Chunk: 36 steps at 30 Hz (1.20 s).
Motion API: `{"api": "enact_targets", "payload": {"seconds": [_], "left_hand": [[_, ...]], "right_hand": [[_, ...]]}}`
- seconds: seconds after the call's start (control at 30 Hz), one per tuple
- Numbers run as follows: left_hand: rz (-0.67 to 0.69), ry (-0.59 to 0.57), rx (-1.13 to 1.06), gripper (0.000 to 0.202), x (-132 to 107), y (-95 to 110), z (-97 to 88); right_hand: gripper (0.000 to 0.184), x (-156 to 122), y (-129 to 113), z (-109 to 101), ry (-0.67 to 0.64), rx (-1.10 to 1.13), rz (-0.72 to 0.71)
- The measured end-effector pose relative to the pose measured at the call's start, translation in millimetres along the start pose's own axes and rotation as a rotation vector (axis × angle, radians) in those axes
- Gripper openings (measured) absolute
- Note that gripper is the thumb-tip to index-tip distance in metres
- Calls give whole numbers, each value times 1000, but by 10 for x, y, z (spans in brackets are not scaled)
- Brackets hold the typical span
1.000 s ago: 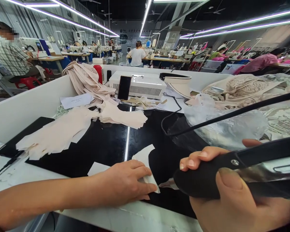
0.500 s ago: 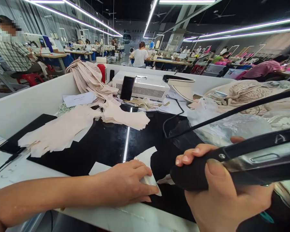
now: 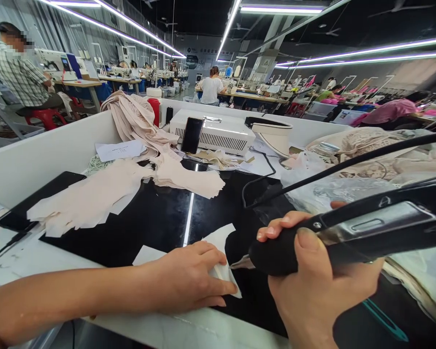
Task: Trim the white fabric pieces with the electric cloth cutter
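Observation:
My left hand (image 3: 191, 281) lies flat, fingers together, pressing a small pale fabric piece (image 3: 220, 237) onto the black glossy work surface (image 3: 160, 218). My right hand (image 3: 312, 286) is wrapped round the black handle of a corded hand tool (image 3: 349, 232). The tool's small metal tip (image 3: 240, 262) sits at the fabric's right edge, just beside my left fingertips. The tool's black cord (image 3: 349, 165) runs up and off to the right.
A stack of pale cut fabric pieces (image 3: 90, 196) lies at left, with more beige fabric (image 3: 131, 118) behind. A white box unit (image 3: 218, 133) with a phone (image 3: 192, 134) leaning on it stands at the back. Lace and plastic bags (image 3: 349, 184) fill the right. Other people sit at distant tables.
My right hand has brought the tool leftward and a little up, its tip now closer to the fabric edge. The left hand has stayed pressed on the piece.

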<state>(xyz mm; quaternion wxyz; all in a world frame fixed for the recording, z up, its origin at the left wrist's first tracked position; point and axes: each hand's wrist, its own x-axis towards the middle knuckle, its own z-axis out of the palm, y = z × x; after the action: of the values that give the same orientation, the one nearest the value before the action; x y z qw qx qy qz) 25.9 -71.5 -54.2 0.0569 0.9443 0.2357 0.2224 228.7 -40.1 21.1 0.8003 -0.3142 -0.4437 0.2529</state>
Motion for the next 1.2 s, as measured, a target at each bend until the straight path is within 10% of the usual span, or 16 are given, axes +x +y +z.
{"api": "enact_targets", "payload": {"seconds": [0.47, 0.8, 1.2], "left_hand": [[-30, -111, 112, 53, -37, 418, -235], [100, -49, 51, 32, -58, -121, -198], [103, -33, 20, 27, -69, -141, -181]], "right_hand": [[56, -120, -153, -36, -33, -5, 19], [55, -160, -160, -45, -26, 10, 13], [60, -169, -190, -59, 8, 2, 64]]}}
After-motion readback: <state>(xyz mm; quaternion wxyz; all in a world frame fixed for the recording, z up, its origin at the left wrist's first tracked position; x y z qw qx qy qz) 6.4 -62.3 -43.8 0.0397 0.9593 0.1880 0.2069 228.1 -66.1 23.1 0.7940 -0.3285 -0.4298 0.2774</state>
